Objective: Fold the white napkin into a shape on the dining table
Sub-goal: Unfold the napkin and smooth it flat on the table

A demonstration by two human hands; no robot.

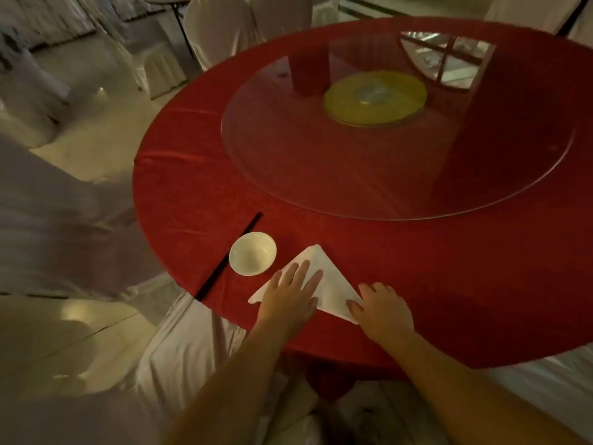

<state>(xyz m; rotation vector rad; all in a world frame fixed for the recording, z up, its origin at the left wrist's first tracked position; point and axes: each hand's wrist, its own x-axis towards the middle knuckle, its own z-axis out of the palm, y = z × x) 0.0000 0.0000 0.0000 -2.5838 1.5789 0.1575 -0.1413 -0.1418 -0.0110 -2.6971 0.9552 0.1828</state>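
Lying flat near the front edge of the round red desk (179, 187), the white napkin (324, 281) is already folded into a triangle, its apex pointing away from the person and its long edge running diagonally toward them. The left hand (290, 295) rests palm-down across the napkin's left half, fingers (303, 271) spread and released, gripping nothing; this looks like a pressing hold meant to flatten the fold and keep the cloth from sliding on the smooth tablecloth. The right hand (382, 308) sits at the napkin's lower right corner, its fingers loosely curled over the tip; whether they pinch the corner or merely pin it down cannot be told from here. Holding both ends this way probably steadies the triangle so the next fold can start from a sharp crease. Just left of the napkin stands a small white bowl (253, 253), with dark chopsticks (229, 255) lying diagonally beyond it, both clear of the working area. A glass turntable (321, 175) occupies the desk's middle, well apart from the hands.
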